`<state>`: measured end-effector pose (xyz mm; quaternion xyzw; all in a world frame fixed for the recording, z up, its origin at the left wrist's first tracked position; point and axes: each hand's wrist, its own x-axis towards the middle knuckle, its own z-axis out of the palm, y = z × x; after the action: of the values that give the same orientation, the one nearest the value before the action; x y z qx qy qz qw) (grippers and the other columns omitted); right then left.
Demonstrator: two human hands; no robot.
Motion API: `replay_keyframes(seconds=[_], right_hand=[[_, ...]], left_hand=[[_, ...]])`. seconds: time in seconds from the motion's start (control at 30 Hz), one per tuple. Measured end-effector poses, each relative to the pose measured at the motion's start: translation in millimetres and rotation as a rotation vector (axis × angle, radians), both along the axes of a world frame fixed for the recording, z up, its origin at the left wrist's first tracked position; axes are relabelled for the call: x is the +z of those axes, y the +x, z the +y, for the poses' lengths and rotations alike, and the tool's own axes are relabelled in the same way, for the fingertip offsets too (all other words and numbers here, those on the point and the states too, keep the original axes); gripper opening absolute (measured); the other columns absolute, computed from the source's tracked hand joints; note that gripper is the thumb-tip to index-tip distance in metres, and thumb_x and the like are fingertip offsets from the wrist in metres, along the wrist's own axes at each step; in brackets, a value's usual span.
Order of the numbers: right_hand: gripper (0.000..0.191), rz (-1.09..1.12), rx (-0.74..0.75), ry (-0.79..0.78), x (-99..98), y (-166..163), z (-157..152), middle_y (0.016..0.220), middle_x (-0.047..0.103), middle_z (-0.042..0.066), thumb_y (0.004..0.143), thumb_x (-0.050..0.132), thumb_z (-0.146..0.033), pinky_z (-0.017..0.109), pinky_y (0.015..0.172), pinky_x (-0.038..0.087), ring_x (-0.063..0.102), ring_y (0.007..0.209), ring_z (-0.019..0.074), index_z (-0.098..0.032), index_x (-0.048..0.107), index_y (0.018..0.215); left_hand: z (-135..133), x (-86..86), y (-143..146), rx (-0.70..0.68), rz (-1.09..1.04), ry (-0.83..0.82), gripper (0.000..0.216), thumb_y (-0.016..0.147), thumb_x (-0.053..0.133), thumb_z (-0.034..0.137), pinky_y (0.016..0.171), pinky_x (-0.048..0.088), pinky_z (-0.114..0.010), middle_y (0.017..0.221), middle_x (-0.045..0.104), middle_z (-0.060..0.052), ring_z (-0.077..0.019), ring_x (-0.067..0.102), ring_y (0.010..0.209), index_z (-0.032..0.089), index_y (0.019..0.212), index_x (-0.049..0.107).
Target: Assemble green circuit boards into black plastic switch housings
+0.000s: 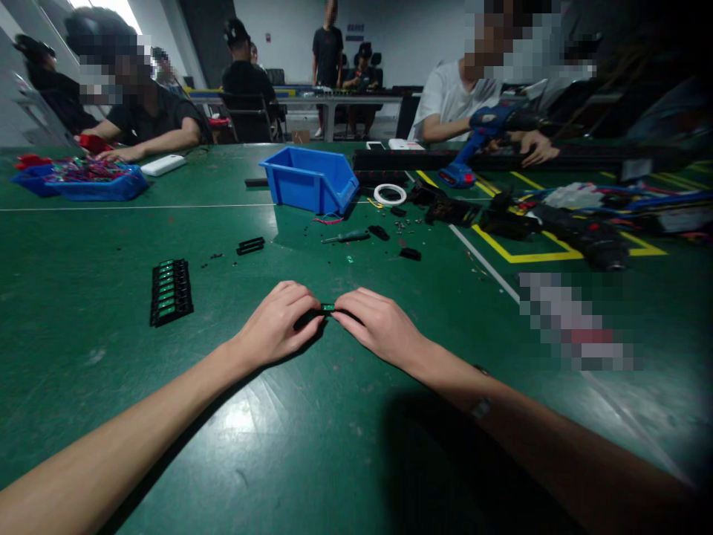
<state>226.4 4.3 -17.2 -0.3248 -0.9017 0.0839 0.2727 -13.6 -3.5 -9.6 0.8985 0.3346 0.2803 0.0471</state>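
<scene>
Between my two hands sits a small black frame with a green circuit board point(328, 307), low over the green tabletop. My left hand point(284, 316) pinches its left end, the fingers curled over it. At the other end, the thumb and fingers of my right hand point(379, 319) close on the same piece. Most of the piece is hidden by my fingers. To the left lies a row of similar black frames with green boards point(171, 291), set side by side. A pair of empty black frames point(250, 245) rests beyond my left hand.
A blue bin point(309, 182) stands ahead, with a screwdriver point(346, 236), a white ring point(390, 195) and loose screws near it. A co-worker at right handles a blue power drill point(490, 130). Another drill point(584, 234) lies closer. Blue trays of wires point(97, 186) are at left.
</scene>
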Motion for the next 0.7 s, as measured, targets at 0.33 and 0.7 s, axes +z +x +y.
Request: replay_keyframes(seconds=[0.33,0.7], right_hand=[[0.014,-0.017,0.001,-0.007,-0.4,0.5,-0.2,0.097,0.070,0.007,0.103,0.052,-0.025,0.036,0.088,0.051,0.064,0.095,0.0219,-0.019,0.065,0.103],[0.014,-0.011,-0.003,-0.009,0.1,0.2,-0.3,0.099,0.071,0.008,0.103,0.053,-0.025,0.036,0.088,0.051,0.064,0.095,0.0218,-0.019,0.065,0.104]], left_hand=[[-1.4,1.1,-0.5,0.012,-0.008,-0.005,0.015,0.097,0.056,0.026,0.093,0.047,-0.041,0.098,0.067,-0.008,-0.0228,0.061,0.097,0.018,0.108,0.063],[-0.6,-0.4,-0.3,0.020,-0.020,0.001,0.016,0.097,0.055,0.026,0.094,0.047,-0.041,0.099,0.067,-0.009,-0.0224,0.061,0.097,0.017,0.108,0.064]])
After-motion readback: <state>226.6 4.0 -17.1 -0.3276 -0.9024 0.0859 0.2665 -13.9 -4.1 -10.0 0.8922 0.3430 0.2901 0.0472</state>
